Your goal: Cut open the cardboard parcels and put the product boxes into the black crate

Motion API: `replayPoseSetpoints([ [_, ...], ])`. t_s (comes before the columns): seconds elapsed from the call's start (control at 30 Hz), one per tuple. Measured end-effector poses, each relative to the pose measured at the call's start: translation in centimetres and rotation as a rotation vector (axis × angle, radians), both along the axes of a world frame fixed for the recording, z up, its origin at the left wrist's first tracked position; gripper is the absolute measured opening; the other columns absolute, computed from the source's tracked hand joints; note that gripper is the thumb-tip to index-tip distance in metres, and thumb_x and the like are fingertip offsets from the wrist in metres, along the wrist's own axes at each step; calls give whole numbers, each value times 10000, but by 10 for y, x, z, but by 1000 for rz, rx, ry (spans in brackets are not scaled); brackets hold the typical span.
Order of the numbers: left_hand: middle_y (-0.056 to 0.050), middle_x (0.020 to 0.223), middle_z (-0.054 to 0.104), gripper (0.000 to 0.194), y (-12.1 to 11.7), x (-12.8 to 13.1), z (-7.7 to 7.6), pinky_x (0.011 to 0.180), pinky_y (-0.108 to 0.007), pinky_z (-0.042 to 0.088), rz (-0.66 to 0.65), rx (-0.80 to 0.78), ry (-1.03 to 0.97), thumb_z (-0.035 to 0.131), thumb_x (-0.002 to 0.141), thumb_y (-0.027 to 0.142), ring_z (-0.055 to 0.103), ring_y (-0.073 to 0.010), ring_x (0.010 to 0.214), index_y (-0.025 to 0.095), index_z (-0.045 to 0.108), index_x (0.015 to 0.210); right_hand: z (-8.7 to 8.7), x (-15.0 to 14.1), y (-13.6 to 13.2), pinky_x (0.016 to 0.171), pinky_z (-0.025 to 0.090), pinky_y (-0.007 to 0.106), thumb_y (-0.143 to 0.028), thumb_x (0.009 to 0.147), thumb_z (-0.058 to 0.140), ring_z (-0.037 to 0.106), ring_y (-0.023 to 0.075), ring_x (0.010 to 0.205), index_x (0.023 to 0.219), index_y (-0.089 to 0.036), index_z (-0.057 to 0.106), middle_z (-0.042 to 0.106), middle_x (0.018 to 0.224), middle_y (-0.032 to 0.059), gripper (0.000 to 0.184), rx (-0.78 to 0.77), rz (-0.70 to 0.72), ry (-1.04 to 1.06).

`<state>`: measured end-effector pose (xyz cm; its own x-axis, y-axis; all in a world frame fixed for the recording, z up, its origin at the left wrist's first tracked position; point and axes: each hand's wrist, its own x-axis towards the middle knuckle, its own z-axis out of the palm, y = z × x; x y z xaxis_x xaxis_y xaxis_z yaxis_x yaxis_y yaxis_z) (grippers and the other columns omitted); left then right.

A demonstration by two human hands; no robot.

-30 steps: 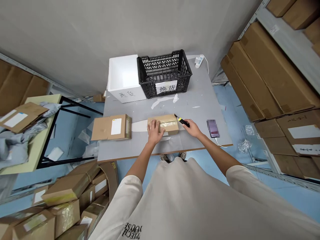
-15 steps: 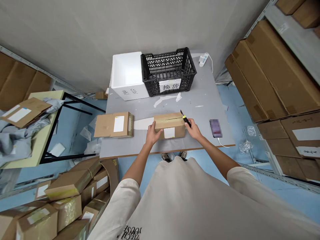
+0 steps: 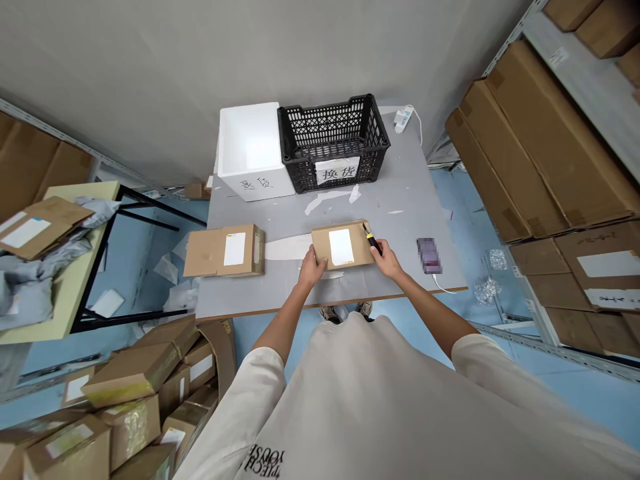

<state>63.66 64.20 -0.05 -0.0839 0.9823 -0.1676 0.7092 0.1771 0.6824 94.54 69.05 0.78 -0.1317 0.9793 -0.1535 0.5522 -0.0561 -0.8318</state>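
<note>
Box (image 3: 361, 249): held with label (image 3: 341, 247) up over the worktop (image 3: 280, 293), between carton (image 3: 221, 253) and phone (image 3: 429, 256); whether it is lifted or rested cannot be told.
Left hand (image 3: 311, 267): clamped on the box's near left corner.
Right hand (image 3: 387, 259): wrapped round knife (image 3: 372, 241); contact with box cannot be told.
Box walls: judged light, stiff, crushable at edges; contents unseen.
Box ends: best gripped, blade (image 3: 365, 229) kept away.
</note>
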Motion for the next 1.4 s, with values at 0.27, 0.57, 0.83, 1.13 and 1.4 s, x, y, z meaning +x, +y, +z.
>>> replayPoseSetpoints([
  [0.27,-215,1560,492,942,-13,-1,-19,1077,-483,493,6,-130,-84,600,926,352,558,-352,1366,156,59,1671,-14,3,-1,959,534,516,-664,957,447,681,325,1117,1253,-247,527,718,1231,129,518,-52,22,-25],
  [0.57,-155,1272,704,839,-22,3,10,903,-435,555,18,-135,-30,575,945,398,715,-311,1060,195,162,1647,4,12,-9,790,543,456,-682,971,408,700,332,901,1314,-243,506,744,1044,104,565,-19,20,-140],
  [0.83,-104,1108,726,552,-11,11,34,893,-416,543,114,-48,16,501,998,488,715,-281,970,217,449,1476,27,13,3,817,539,453,-677,970,419,696,334,949,1286,-240,535,745,1087,124,551,40,-99,-137],
  [1.13,-193,1610,355,524,-6,31,32,1175,-492,393,-36,143,156,504,976,256,389,-327,1482,182,443,1491,26,3,17,1043,497,497,-637,980,462,630,317,1230,1311,-222,536,674,1335,147,536,62,-14,1],
  [1.4,-177,1546,470,628,-25,47,33,1168,-536,346,-232,134,363,437,947,148,407,-352,1446,202,400,1572,29,8,28,1119,438,516,-608,983,462,556,333,1286,1339,-193,615,617,1360,172,568,212,47,-110],
])
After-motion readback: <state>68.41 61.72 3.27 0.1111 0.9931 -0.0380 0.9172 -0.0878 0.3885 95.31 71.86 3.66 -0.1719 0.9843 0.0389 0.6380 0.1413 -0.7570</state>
